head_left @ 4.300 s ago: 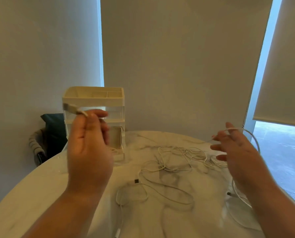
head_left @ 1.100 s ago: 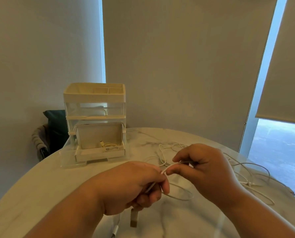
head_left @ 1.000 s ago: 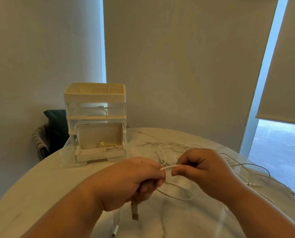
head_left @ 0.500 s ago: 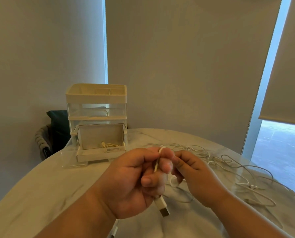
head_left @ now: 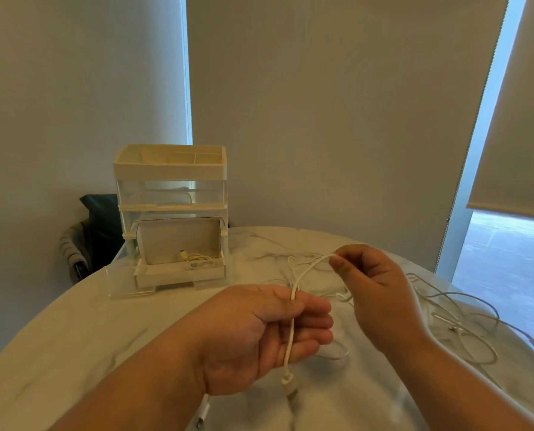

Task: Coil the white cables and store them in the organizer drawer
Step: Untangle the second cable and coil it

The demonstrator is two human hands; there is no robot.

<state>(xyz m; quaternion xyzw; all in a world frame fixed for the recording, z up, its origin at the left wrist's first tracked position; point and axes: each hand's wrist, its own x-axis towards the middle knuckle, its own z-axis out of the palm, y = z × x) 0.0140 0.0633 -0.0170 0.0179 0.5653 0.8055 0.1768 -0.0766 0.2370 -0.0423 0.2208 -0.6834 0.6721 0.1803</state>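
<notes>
My left hand (head_left: 259, 334) holds a white cable (head_left: 291, 340) above the table. The cable runs down across the inside of its nearly straight fingers, pinned near the thumb, and its plug (head_left: 290, 390) dangles below. My right hand (head_left: 380, 293) pinches the same cable higher up, to the right, so it arcs between the hands. The white organizer (head_left: 171, 169) stands at the back left, its bottom drawer (head_left: 178, 273) pulled out with one coiled cable (head_left: 199, 259) inside. More loose white cables (head_left: 464, 325) lie tangled on the right.
The round marble table (head_left: 73, 353) carries everything. Another cable end (head_left: 204, 413) lies near the front edge under my left wrist. A chair with a dark cushion (head_left: 96, 225) stands behind the table at the left. A window with blinds is at the right.
My left hand's fingers have straightened out from a fist around the cable. My right hand has moved up and to the right, drawing the cable into an arc.
</notes>
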